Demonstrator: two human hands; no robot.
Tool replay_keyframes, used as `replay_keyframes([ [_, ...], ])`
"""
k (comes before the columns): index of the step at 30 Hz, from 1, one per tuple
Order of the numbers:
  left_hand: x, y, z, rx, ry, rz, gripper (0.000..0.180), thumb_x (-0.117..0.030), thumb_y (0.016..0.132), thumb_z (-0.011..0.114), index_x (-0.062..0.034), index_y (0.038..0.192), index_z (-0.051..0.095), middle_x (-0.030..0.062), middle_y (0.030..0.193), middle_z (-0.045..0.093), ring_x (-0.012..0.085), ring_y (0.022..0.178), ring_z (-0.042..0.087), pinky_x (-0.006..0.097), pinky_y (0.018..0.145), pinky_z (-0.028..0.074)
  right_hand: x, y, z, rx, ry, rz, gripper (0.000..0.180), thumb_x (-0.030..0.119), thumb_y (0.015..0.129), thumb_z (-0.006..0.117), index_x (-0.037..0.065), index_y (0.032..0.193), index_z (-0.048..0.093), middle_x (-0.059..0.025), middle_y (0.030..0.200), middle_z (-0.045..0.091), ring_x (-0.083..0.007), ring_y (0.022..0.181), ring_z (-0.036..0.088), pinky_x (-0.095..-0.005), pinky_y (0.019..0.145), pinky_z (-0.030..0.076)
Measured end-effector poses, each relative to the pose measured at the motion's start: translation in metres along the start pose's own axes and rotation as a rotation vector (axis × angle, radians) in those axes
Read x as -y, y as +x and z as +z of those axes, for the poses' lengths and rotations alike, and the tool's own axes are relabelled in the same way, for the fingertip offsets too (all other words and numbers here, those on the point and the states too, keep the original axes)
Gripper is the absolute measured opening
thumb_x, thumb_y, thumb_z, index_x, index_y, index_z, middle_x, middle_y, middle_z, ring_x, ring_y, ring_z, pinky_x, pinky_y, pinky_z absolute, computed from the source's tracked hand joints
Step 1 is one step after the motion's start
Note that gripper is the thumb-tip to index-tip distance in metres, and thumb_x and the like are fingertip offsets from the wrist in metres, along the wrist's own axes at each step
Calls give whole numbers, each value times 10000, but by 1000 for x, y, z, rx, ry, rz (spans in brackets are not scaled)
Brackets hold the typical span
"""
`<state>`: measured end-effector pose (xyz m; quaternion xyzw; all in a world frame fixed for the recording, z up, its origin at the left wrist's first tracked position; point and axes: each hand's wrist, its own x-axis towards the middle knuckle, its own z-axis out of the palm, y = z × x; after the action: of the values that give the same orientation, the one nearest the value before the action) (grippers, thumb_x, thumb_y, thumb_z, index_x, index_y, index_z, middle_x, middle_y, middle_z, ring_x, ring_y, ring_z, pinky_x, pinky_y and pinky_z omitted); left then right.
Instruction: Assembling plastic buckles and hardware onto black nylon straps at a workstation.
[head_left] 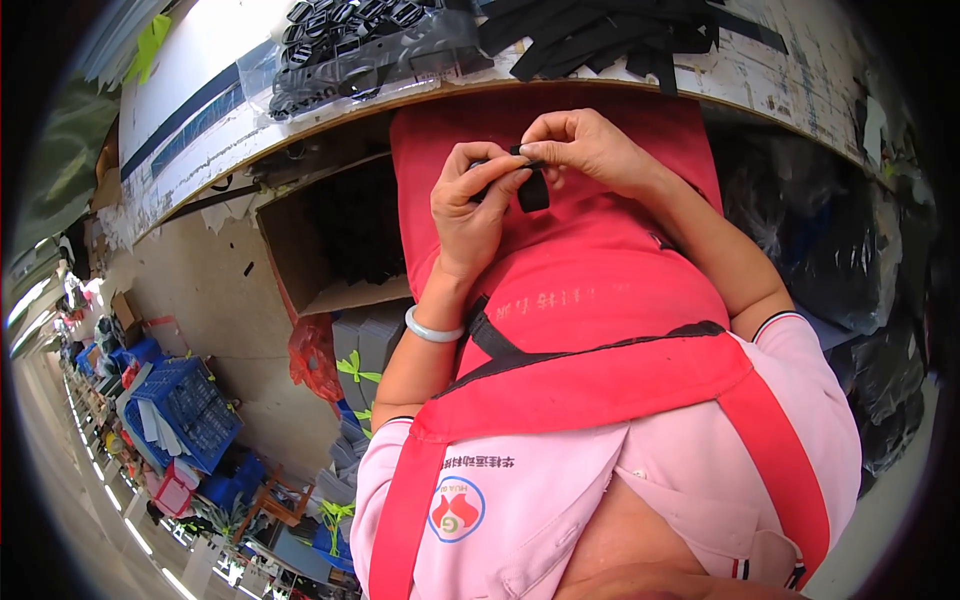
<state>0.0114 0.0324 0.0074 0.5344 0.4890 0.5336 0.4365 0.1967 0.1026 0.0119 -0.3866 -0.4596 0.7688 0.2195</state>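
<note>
A worn white table (785, 88) bears a clear plastic bag (425, 55) with black buckles (345, 22) and black straps (600, 38).

A blue crate (190, 412) and a red plastic bag (314, 357) sit left, dark plastic bags (848, 255) right.

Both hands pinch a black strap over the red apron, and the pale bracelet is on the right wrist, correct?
No: the head view shows the pale bracelet on the left wrist. The left hand and right hand do pinch a black strap over the red apron.
</note>
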Motion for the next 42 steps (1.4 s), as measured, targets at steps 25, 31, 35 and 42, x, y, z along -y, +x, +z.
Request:
replay_keyframes([
  [25,20,-7,8,4,-327,-411,446,-421,1023,417,-57,1222,579,53,808,631,95,609,582,204,453,427,17,-2,17,36,-268,86,149,160,883,676,21,880,624,-15,708,608,-53,593,541,-206,524,443],
  [31,19,-4,-16,243,-994,-875,600,-566,987,360,-16,1013,600,101,817,618,164,624,599,210,387,399,18,-10,7,-57,-749,-655,114,31,838,677,14,947,649,-48,883,643,-179,781,642,-271,691,528],
  [35,24,-4,-15,384,-886,-869,440,-435,985,489,-8,972,595,81,811,613,143,621,584,195,386,387,15,-13,5,-54,-1022,-649,182,42,798,698,51,978,666,-96,918,647,-245,871,649,-304,740,536],
  [42,25,-2,-9,230,-1051,-852,325,-324,989,524,-9,1045,579,83,894,622,185,729,634,232,444,473,27,19,-50,-580,-1352,-772,172,180,807,702,97,957,680,-36,950,627,-249,895,587,-354,806,489],
])
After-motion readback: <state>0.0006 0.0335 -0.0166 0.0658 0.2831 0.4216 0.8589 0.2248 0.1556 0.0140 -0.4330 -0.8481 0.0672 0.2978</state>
